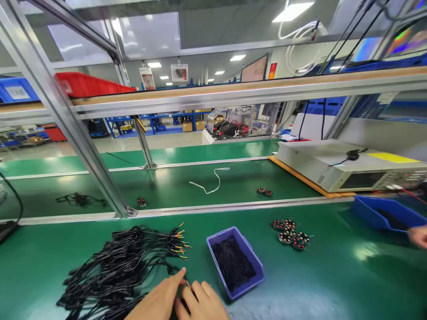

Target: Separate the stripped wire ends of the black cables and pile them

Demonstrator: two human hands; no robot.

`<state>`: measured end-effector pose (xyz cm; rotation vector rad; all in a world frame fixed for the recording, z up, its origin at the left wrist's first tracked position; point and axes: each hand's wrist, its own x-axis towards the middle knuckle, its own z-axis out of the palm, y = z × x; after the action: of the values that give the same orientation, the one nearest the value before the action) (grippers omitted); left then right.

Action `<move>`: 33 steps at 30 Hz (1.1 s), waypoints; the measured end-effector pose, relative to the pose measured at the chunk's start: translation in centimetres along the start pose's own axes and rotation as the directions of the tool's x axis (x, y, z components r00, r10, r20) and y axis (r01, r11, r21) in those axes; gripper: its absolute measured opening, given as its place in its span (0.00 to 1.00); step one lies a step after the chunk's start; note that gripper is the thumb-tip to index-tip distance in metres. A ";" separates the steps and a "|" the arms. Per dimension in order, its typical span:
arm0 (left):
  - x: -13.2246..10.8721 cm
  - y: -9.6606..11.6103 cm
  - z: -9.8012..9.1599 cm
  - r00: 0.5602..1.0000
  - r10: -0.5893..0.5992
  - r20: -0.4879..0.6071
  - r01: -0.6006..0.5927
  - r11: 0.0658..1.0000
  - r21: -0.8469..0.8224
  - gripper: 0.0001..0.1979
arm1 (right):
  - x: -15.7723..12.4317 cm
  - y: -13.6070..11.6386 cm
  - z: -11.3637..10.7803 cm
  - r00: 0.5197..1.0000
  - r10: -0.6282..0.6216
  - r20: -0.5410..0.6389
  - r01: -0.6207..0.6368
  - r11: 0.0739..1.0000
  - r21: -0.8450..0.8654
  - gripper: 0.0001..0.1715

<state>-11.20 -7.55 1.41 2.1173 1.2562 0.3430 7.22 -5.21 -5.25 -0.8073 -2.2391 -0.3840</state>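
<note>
Here at bottom centre, two hands meet over one thin black cable: the left hand lays its extended index finger across it, the right hand curls its fingers beside its orange tip. Whether either one pinches it, I can't tell; the overlapping fingers hide that stretch. What shows of the cable slants from upper left to lower right, orange end toward the right hand.

Just left, the cable pile slopes up to the right, orange and yellow ends pointing right, its bottom cut off by the frame. Right of the hands sits a purple bin, its black contents too tangled to make out; beyond, a cluster of round parts. At the right edge, a co-worker's hand, cropped. Upper left, a blue bin's label; top centre, hanging tags: all unreadable from here.
</note>
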 end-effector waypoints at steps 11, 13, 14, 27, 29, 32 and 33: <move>6.8 3.9 2.0 0.991 -0.126 -0.044 0.056 0.693 -0.719 0.22 | -2.3 15.3 -9.0 0.807 0.562 0.183 -0.557 0.826 -0.083 0.22; 8.0 4.9 2.1 0.981 -0.194 -0.033 0.090 0.592 -0.801 0.24 | -2.4 15.3 -8.7 0.784 0.580 0.221 -0.575 0.813 -0.094 0.24; 8.7 5.3 2.3 0.971 -0.239 -0.020 0.117 0.545 -0.830 0.26 | -2.4 15.0 -8.6 0.780 0.587 0.219 -0.580 0.808 -0.101 0.24; 13.1 7.0 4.3 0.902 -0.383 -0.196 0.033 0.516 -0.856 0.30 | 0.6 11.4 -5.1 0.835 0.360 0.415 -0.316 0.933 -0.173 0.10; 13.4 6.8 4.7 0.938 -0.328 -0.111 0.076 0.508 -0.858 0.32 | 0.3 11.6 -5.1 0.841 0.367 0.397 -0.328 0.930 -0.164 0.12; 14.2 5.9 5.5 0.962 -0.272 -0.029 0.107 0.469 -0.877 0.34 | -0.5 11.8 -5.3 0.852 0.375 0.365 -0.347 0.927 -0.143 0.11; 14.5 5.6 5.8 0.965 -0.261 -0.021 0.108 0.467 -0.878 0.34 | -0.8 11.9 -5.3 0.857 0.373 0.355 -0.352 0.927 -0.125 0.10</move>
<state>3.01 0.70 -0.80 1.0495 1.0275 0.8586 18.18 0.90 -1.72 -1.4062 -2.3501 -0.1138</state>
